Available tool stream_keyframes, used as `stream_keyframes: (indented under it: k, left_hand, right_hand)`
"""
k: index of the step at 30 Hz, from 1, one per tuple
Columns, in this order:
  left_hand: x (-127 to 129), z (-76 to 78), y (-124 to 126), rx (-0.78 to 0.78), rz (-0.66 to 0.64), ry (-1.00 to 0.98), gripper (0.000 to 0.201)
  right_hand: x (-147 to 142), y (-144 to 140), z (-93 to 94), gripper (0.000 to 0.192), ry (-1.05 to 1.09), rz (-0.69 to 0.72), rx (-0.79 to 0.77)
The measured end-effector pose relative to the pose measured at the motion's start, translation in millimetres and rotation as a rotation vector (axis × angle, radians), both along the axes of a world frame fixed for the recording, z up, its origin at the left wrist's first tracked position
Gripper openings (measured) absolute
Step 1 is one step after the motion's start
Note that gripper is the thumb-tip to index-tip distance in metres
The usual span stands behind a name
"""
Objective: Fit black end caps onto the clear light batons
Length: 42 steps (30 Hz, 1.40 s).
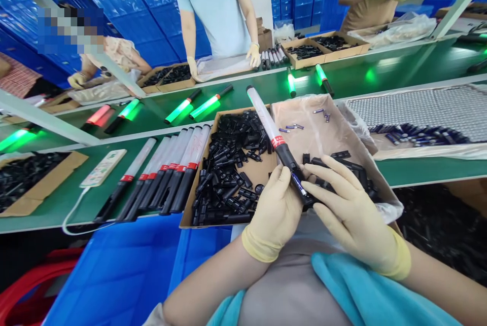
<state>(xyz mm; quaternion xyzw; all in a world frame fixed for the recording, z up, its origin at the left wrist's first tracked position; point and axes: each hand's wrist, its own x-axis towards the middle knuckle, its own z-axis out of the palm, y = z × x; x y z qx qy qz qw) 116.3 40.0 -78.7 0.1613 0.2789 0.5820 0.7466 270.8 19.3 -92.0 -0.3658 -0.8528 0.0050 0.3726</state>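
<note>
**Head view: two gloved hands work at the handle of a light wand**

Head camera looks down on the person's own hands, both in pale rubber gloves, meeting low in the picture. The left hand (pixel 276 209) is curled closed around the black handle of a light wand (pixel 274 136), steadying it so the clear tube slants up and away over the boxes. The right hand (pixel 352 209) is half open, fingers spread, fingertips resting on the handle's lower end, where a blue-banded battery shows; it seems to press there rather than grip.

Just beyond the hands, a cardboard box (pixel 190 214) holds a heap of small black parts, and a lined tray (pixel 312 133) beside it holds a few loose batteries, both within easy reach. Left of the box, a row of unlit wands (pixel 163 174) lies side by side beside a white power strip (pixel 102 168).

Farther off, lit green wands (pixel 182 105) lie on the green belt (pixel 399 67). Across it, other people in gloves stand at their own boxes.
</note>
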Motion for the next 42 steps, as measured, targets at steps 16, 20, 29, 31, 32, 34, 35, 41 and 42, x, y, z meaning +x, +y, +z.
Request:
stream_keyframes:
  k: [16,20,29,31,32,34,35,41,42]
  left_hand:
    - [-9.5,9.6,-2.4,-0.179,-0.053,0.113,0.016]
    - [-8.8,4.1,-4.8,-0.162,-0.127,0.136,0.021]
    - [-11.1,4.4,-11.2,-0.015,-0.195,0.212,0.033]
    - [-8.5,5.8,-10.7,0.007,-0.207,0.214,0.041]
    - [-6.8,6.3,-10.4,0.014,-0.211,0.215,0.043]
    - [-3.9,7.4,-10.3,0.031,-0.218,0.215,0.045]
    - [-3.1,8.3,-10.6,0.04,-0.215,0.214,0.046]
    - [-6.2,23.0,-13.9,0.093,-0.153,0.318,0.026]
    - [-6.8,25.0,-13.9,0.092,-0.148,0.327,0.024]
  right_hand:
    - [139.1,101.7,15.3,0.039,-0.44,-1.002,-0.749]
    - [177.0,142.3,8.2,0.031,-0.61,-1.026,-0.936]
    - [125.9,105.8,46.6,0.025,-0.621,-0.791,-0.745]
    - [94.2,74.9,57.8,0.022,-0.502,-0.492,-0.52]
    - [77.4,60.1,61.6,0.02,-0.42,-0.272,-0.331]
    - [47.1,37.0,64.7,0.018,-0.319,0.052,0.033]
    - [35.3,29.6,64.3,0.019,-0.297,0.15,0.161]
    - [16.0,15.0,53.5,0.028,-0.294,0.129,0.239]
    - [15.6,12.2,52.4,0.03,-0.283,0.116,0.238]
